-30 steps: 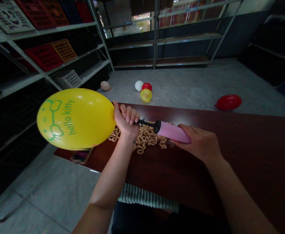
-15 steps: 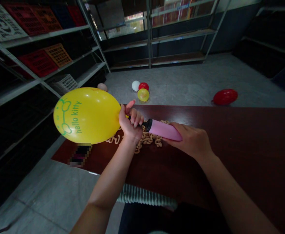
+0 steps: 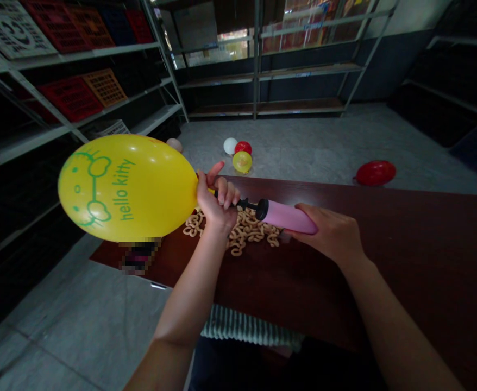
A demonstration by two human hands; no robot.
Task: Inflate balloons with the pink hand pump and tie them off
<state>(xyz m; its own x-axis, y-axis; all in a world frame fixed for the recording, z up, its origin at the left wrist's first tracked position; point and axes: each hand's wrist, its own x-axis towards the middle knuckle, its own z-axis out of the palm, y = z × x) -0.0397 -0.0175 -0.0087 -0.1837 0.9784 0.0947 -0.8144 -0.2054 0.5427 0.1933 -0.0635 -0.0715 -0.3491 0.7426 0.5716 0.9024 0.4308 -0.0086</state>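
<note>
A large yellow balloon with green "hello kitty" print hangs to the left, above the table's edge. My left hand is closed around its neck and the black nozzle end of a hand balloon pump; the thumb points up. The pump's pink barrel is gripped by my right hand at its far end. Between barrel and left hand a stretch of black rod shows. Beneath both hands lies a heap of tan, curled pieces whose kind I cannot make out.
The dark red-brown table runs right. A blurred-out object lies at its left end. On the floor beyond are a red balloon and several smaller ones. Shelving with plastic crates stands left.
The yellow balloon has grown bigger. My right hand has drawn the pink barrel away from my left hand, so more black rod shows. The view has shifted slightly.
</note>
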